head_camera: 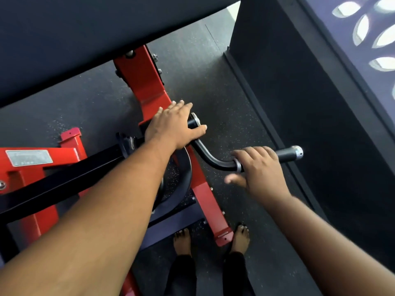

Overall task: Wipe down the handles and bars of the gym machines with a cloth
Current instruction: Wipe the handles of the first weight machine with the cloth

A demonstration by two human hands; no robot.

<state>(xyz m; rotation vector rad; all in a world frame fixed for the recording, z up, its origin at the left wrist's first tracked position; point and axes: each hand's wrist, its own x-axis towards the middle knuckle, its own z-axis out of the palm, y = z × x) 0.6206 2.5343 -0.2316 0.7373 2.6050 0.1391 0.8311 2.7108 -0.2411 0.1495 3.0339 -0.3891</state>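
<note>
Hiding grips — hands (pixel 175 124) over handlebar (pixel 213 160)

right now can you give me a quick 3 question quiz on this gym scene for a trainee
1. True or false: a cloth is visible in either hand.
2. Which hand is on the outer grip of the black handle bar? A) left hand B) right hand
3. What colour is the machine frame?

Key: 1. false; 2. B, its fingers over the grip, thumb spread away; 3. red.
</note>
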